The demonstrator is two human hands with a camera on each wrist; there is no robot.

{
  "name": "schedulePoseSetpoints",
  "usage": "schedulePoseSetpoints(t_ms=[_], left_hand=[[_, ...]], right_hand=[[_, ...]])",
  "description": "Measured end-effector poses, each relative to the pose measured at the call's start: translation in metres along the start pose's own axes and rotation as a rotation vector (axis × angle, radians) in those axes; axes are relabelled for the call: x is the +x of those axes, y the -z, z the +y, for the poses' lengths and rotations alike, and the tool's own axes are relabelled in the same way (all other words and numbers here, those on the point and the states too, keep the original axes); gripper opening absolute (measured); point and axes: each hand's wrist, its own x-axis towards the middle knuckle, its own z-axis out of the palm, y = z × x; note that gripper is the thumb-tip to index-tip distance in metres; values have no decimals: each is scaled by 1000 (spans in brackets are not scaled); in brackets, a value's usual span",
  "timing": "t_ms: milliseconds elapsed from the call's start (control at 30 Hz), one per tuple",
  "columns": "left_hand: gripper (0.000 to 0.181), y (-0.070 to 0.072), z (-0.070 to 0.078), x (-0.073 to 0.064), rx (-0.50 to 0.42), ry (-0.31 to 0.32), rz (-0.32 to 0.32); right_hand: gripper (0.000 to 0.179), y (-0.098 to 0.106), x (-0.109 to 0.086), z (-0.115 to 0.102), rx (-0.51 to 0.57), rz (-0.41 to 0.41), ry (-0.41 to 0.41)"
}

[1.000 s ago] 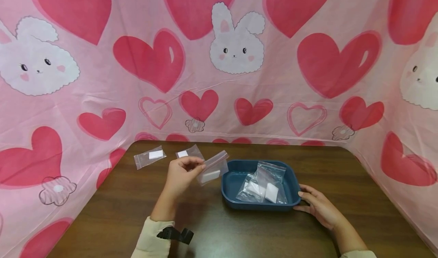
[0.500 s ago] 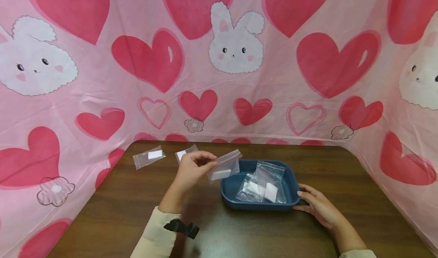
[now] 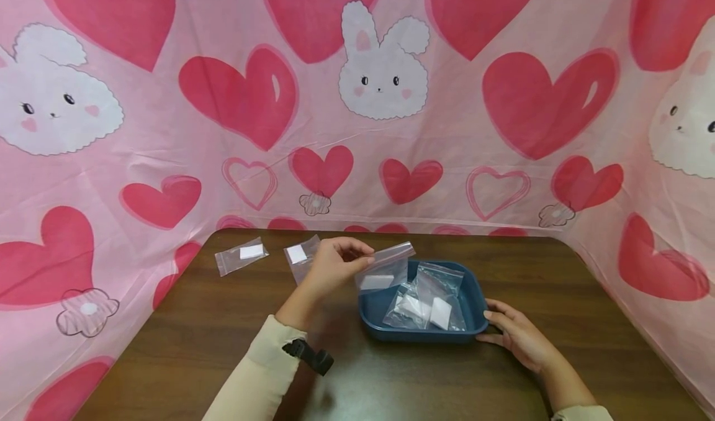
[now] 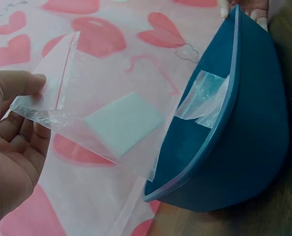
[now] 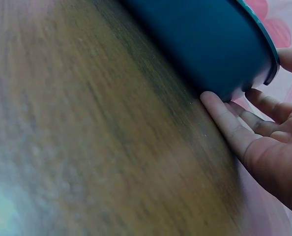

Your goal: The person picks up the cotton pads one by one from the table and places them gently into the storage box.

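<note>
In the head view, my left hand (image 3: 334,264) pinches a zip-top plastic bag (image 3: 385,269) by one end of its seal. The clear bag has a white rectangular piece (image 4: 126,123) inside and hangs over the left end of a blue tray (image 3: 368,323). Inside the tray lie several similar bags (image 3: 441,278) with white pieces. At the tray's right end is my right hand (image 3: 519,337). Its fingers (image 5: 224,115) are spread and fairly straight, touching the outer wall and the rim.
Two more bags lie on the brown wooden table (image 3: 357,377): one bag (image 3: 242,257) at the far left, another bag (image 3: 298,256) partly behind my left hand. A pink cloth (image 3: 380,141) with hearts and rabbits surrounds the table's back and sides.
My left hand has carried the pinched bag rightward, from beside the tray to above its left end. My right hand stays at the tray's right end.
</note>
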Motion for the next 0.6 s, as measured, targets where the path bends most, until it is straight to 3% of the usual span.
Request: schedulePoseSetpoints(t_ms=[600], left_hand=[[13,-17,0,39,25,25,-157]], right_hand=[[37,-1,0,-1,17,-9,8]])
